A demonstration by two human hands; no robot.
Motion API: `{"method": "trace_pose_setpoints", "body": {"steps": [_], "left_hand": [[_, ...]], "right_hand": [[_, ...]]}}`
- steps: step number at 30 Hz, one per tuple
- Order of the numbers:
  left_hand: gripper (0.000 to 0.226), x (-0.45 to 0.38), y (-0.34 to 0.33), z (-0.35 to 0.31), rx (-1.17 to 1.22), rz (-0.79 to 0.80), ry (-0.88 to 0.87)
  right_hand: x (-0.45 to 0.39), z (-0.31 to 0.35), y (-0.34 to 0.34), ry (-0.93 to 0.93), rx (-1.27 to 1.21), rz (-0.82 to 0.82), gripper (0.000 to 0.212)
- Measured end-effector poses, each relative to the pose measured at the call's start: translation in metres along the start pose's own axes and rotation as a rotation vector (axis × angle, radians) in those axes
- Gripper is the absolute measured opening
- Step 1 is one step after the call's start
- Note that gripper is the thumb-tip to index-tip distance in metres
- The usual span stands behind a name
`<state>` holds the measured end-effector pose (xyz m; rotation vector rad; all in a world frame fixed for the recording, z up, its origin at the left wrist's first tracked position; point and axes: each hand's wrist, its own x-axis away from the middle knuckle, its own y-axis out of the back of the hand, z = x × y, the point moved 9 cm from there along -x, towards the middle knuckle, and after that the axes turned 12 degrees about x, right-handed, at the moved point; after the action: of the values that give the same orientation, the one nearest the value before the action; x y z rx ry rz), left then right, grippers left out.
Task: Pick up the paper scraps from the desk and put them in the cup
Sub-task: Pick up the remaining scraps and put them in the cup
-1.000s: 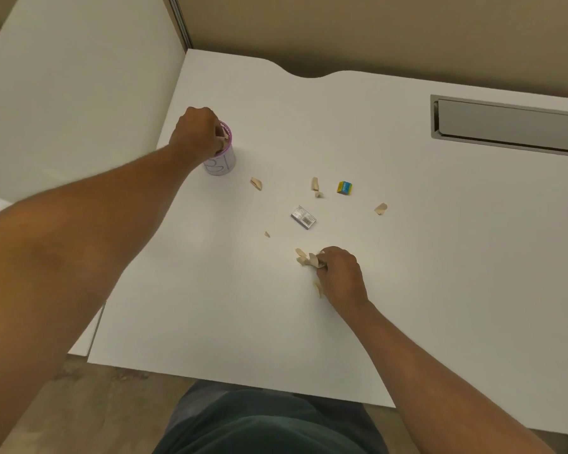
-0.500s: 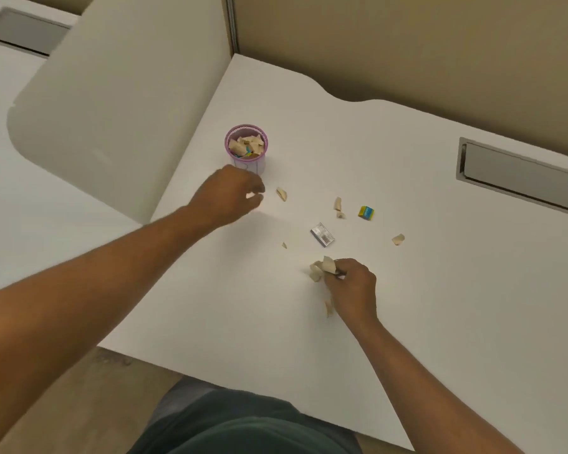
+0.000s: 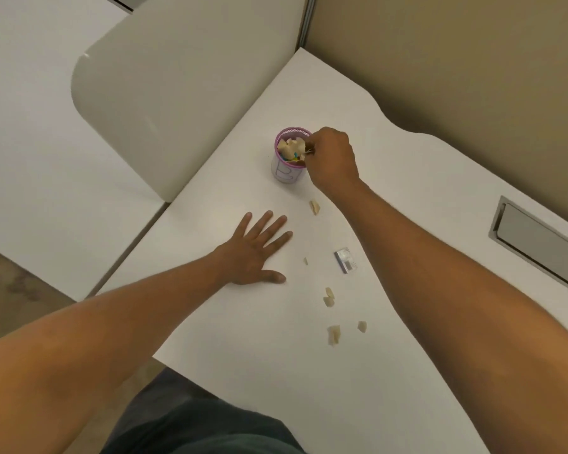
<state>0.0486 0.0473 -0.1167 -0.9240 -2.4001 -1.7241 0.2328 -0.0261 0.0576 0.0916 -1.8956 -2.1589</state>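
A white cup with a pink rim stands on the white desk and holds several beige and coloured paper scraps. My right hand hovers over the cup's right rim, its fingertips pinched on beige scraps above the opening. My left hand lies flat on the desk, palm down with fingers spread, below the cup. Beige scraps lie loose on the desk: one below the cup, a tiny one, a pair, and two more nearer me.
A small silver packet lies right of the tiny scrap. A grey recessed cable tray sits at the desk's right. A white divider panel rises along the left edge, a tan wall stands behind. My lap shows below the front edge.
My right hand has carried its scraps from the desk's middle up to the cup. My left hand has drawn back from the cup and flattened on the desk. The view has swung.
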Motion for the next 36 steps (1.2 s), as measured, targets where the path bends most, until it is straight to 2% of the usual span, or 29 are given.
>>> {"method": "trace_pose_setpoints", "body": {"steps": [3, 6, 10, 16, 20, 24, 26, 28, 32, 34, 36], "left_hand": [[0.108, -0.003, -0.004, 0.002, 0.004, 0.004, 0.004], [0.107, -0.005, -0.006, 0.002, 0.023, 0.001, 0.0], [0.104, -0.004, -0.007, 0.003, 0.039, 0.003, -0.011], [0.109, -0.003, -0.005, 0.002, 0.034, 0.023, -0.016], [0.118, -0.003, -0.003, 0.002, 0.028, 0.053, -0.008], [0.132, -0.003, -0.003, 0.001, 0.041, 0.105, 0.004], [0.141, -0.003, -0.002, 0.001, 0.04, 0.117, 0.0], [0.149, -0.002, -0.001, 0.001, 0.032, 0.123, -0.003], [0.154, -0.003, -0.003, 0.002, 0.02, 0.114, 0.006], [0.154, -0.002, -0.003, 0.003, 0.015, 0.096, 0.006], [0.154, -0.002, -0.004, 0.004, 0.003, 0.074, 0.005]], "right_hand": [[-0.019, 0.018, -0.022, 0.128, 0.203, 0.115, 0.02], [-0.03, 0.028, -0.042, 0.226, 0.351, 0.218, 0.011], [-0.044, 0.041, -0.054, 0.273, 0.448, 0.315, 0.034], [-0.055, 0.041, -0.029, 0.312, 0.375, 0.297, 0.031], [-0.043, 0.029, 0.006, 0.285, 0.175, 0.308, 0.03], [-0.016, -0.01, 0.032, 0.206, -0.036, 0.183, 0.024], [0.007, -0.039, 0.017, 0.157, -0.057, 0.124, 0.019], [0.032, -0.056, -0.022, 0.173, 0.008, 0.15, 0.026], [0.077, -0.055, -0.108, 0.378, 0.206, 0.293, 0.05], [0.088, -0.054, -0.129, 0.422, 0.243, 0.267, 0.052], [0.095, -0.065, -0.135, 0.385, 0.277, 0.211, 0.05]]}}
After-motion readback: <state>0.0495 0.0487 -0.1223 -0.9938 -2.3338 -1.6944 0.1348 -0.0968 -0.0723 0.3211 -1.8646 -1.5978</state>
